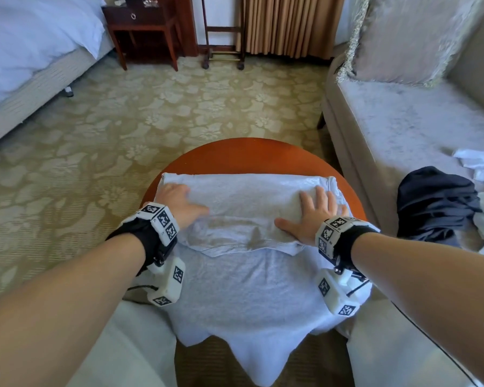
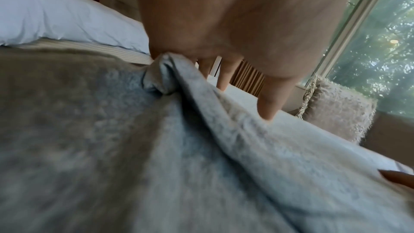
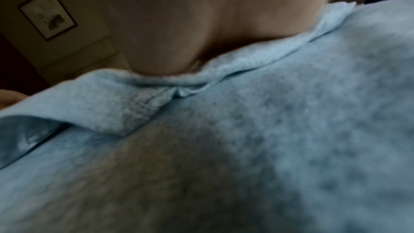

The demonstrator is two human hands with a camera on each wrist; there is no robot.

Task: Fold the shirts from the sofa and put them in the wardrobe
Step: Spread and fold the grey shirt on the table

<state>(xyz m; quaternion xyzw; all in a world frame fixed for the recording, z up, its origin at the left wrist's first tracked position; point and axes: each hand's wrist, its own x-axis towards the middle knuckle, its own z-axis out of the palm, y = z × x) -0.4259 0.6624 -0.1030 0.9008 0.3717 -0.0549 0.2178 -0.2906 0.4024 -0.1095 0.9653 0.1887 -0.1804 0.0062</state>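
Note:
A light grey shirt is spread over a round orange-brown table, its near end hanging off the front edge. Its far part is folded back toward me into a flat band. My left hand presses on the band's left end, my right hand lies flat with spread fingers on its right end. In the left wrist view, straight fingers touch the grey shirt beside a bunched ridge of cloth. The right wrist view shows the palm resting on the shirt's folded edge. A dark navy shirt lies crumpled on the sofa.
White garments lie on the sofa seat past the navy shirt, and a fringed cushion leans at its far end. A bed stands at the left, a dark wooden nightstand and a rack behind. Patterned carpet lies between.

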